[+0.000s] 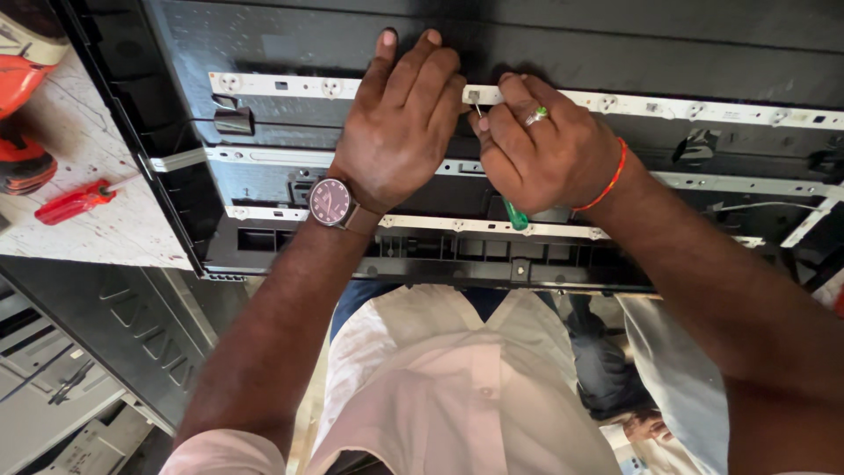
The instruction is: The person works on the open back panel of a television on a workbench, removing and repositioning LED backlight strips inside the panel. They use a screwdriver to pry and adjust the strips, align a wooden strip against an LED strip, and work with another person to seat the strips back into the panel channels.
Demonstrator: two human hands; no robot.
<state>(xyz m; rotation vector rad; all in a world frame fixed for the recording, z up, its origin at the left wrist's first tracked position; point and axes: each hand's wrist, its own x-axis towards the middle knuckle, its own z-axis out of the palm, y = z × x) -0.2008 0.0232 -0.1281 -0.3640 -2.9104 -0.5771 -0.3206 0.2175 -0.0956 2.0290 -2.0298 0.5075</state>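
Left hand [400,119] lies flat, pinning the top white LED strip [703,110] mid-frame; right hand [545,149] grips a green-handled screwdriver [514,214]. I'd keep the tip square and pry gently

The person wears a pale pink shirt [457,387] with a buttoned front placket; one small button shows near the middle of the chest. Its sleeves are rolled up well behind the hands, and a folded pale cuff [224,453] shows on the left arm. Just behind the left hand [400,123] sits a wristwatch [331,201] with a round maroon dial, a metal case and a brown strap. A finger of the right hand [541,145] carries a silver ring [536,115] set with a green stone. Just behind that hand a thin red-orange thread band [609,180] circles the wrist. Below the shirt, dark blue trousers [356,295] show.
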